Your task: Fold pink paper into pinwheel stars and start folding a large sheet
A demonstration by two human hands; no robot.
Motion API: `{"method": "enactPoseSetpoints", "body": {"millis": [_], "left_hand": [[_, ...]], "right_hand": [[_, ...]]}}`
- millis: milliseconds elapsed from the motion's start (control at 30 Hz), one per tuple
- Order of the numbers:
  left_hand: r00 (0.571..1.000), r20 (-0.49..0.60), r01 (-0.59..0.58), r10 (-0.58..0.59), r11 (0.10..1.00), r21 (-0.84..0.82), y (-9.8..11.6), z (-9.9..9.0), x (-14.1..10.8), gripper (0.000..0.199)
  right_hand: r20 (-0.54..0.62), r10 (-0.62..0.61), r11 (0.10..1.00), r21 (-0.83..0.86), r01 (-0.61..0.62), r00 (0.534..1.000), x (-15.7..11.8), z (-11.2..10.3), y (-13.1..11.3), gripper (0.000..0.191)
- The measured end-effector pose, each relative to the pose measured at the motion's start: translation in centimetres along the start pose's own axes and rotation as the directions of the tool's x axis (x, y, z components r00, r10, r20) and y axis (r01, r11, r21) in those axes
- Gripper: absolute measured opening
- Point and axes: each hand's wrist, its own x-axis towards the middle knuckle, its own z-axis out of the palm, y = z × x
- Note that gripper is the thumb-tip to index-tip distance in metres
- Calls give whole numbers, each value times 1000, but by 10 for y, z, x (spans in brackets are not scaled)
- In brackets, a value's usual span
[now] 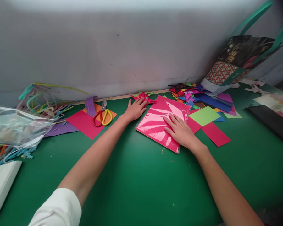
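Note:
A plastic-wrapped pack of pink-red paper (153, 121) lies flat on the green table (136, 188). On its right part rests my right hand (179, 130), fingers spread and holding nothing. My left hand (135, 110) lies with fingers apart over a small pile of folded red and green paper pieces (145, 95), just left of the pack. Scissors (103, 115) with one red and one yellow handle lie on a pink-red sheet (81, 122) and an orange sheet (111, 116), left of my left hand.
Folded colored pieces (185, 94) and a light green sheet (204, 115) lie right of the pack. A patterned bag (223, 73) leans on the wall. Pipe cleaners (41, 102) and a clear bag (14, 125) are left; a black case (271, 122) lies right.

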Motion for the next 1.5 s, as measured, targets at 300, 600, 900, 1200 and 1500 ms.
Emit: {"method": "enactPoseSetpoints", "body": {"millis": [300, 600, 900, 1200, 1500], "left_hand": [[901, -208, -424, 381, 874, -237, 48, -14, -63, 34], [894, -117, -429, 432, 902, 50, 69, -7, -113, 25], [762, -53, -635, 646, 760, 138, 55, -17, -128, 26], [802, 67, -597, 593, 801, 48, 49, -30, -129, 27], [853, 118, -517, 509, 854, 53, 62, -34, -137, 32]], "right_hand": [[-12, 68, 997, -19, -68, 998, 0, -3, -2, 66], [-16, 105, 989, -103, -106, 994, 1, -6, -9, 62], [-11, 137, 990, -26, -137, 991, 3, -6, -4, 63], [-35, 136, 991, 6, -136, 990, 5, -2, -1, 63], [-148, -165, 973, 138, 186, 975, -7, -22, -30, 66]]}}
